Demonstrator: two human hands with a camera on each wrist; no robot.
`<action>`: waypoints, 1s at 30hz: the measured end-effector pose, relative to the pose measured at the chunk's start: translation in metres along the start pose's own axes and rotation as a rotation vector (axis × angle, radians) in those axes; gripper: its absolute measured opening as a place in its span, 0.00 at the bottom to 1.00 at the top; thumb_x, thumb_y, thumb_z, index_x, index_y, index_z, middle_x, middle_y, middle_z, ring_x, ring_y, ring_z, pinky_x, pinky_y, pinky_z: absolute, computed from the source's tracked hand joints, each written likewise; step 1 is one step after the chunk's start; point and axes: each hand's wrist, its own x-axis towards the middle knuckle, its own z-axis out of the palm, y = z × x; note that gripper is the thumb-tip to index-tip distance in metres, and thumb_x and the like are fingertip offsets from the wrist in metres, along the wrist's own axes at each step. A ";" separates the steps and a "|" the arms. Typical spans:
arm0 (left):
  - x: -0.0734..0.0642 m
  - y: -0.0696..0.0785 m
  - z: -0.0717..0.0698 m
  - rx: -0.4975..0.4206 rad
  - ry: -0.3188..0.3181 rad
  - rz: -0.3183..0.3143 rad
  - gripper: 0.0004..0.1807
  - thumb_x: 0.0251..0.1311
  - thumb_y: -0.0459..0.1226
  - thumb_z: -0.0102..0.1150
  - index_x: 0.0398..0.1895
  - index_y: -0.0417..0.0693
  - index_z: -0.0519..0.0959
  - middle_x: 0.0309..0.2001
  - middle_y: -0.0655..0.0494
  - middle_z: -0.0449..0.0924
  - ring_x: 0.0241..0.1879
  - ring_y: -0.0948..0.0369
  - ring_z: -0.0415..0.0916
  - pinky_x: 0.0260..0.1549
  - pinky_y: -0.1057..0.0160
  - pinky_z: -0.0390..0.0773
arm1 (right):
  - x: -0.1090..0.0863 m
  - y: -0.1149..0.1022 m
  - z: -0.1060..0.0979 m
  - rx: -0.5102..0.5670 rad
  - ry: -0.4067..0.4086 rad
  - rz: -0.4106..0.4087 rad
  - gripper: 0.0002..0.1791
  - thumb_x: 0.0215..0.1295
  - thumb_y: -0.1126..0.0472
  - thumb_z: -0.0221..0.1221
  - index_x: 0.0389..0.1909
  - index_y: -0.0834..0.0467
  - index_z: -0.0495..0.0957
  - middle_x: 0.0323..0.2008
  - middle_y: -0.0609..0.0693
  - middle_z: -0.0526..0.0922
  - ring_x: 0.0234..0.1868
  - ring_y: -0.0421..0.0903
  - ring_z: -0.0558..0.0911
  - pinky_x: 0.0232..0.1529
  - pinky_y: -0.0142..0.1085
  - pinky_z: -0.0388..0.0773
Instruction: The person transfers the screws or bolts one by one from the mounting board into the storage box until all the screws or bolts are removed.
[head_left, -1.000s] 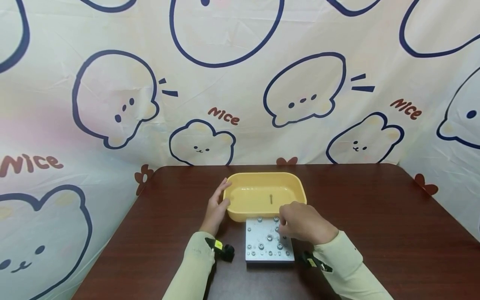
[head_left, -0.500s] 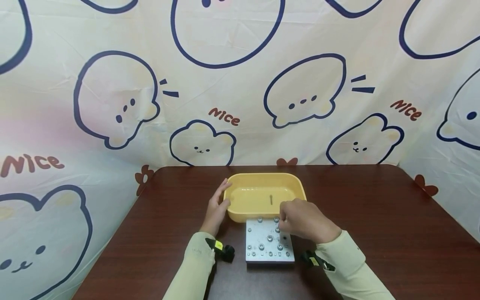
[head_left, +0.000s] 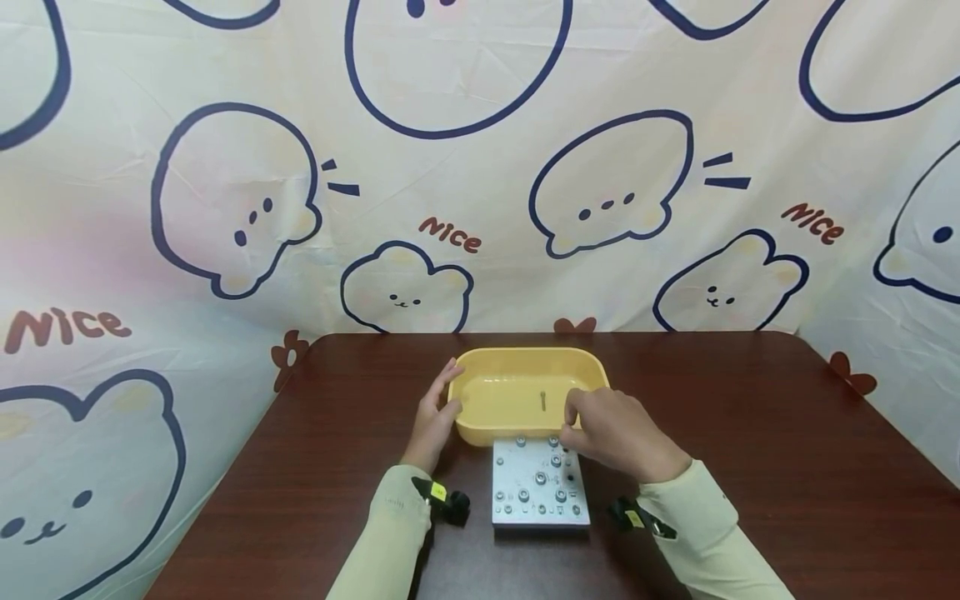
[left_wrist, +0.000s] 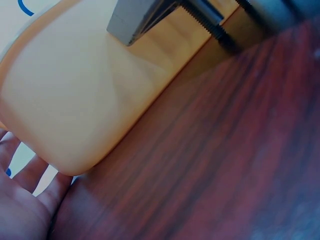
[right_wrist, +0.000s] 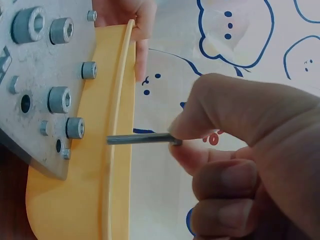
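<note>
My right hand [head_left: 622, 433] pinches a slim grey metal rod [right_wrist: 140, 138] between thumb and forefinger, over the near right edge of the yellow tray [head_left: 480, 433]. Its grip end is partly hidden by the fingertips. Just below stands a silver metal plate [head_left: 517, 521] bearing several socket-head bolts [right_wrist: 60, 99] of different sizes, with bare holes [right_wrist: 25, 104] near its right side. My left hand [head_left: 432, 421] rests on the tray's left end, thumb at the near side and fingers along the rim. One loose bolt [head_left: 543, 401] lies inside the tray.
The dark brown table [head_left: 750, 433] runs out to both sides. Behind it hangs a pale cloth [head_left: 495, 183] printed with cartoon bears. Bolt shafts [left_wrist: 205, 22] stick out below the plate in the left wrist view.
My right hand has moved up and slightly right, away from the plate toward the tray. More holes at the plate's right side now show. The left hand stays put.
</note>
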 end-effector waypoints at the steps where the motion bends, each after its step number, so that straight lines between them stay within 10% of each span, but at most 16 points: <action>1: 0.000 0.000 0.000 0.002 0.004 -0.004 0.29 0.61 0.31 0.48 0.65 0.63 0.70 0.70 0.78 0.55 0.73 0.64 0.45 0.69 0.48 0.51 | 0.001 0.000 0.000 -0.002 0.007 -0.007 0.05 0.53 0.58 0.64 0.28 0.54 0.78 0.25 0.45 0.81 0.14 0.40 0.70 0.15 0.31 0.69; 30: 0.000 -0.001 0.000 0.008 0.019 -0.022 0.29 0.61 0.31 0.49 0.65 0.65 0.71 0.70 0.79 0.56 0.73 0.62 0.46 0.69 0.45 0.52 | 0.033 0.041 0.024 0.183 0.145 0.046 0.05 0.58 0.60 0.57 0.34 0.56 0.74 0.17 0.47 0.71 0.15 0.44 0.71 0.17 0.32 0.72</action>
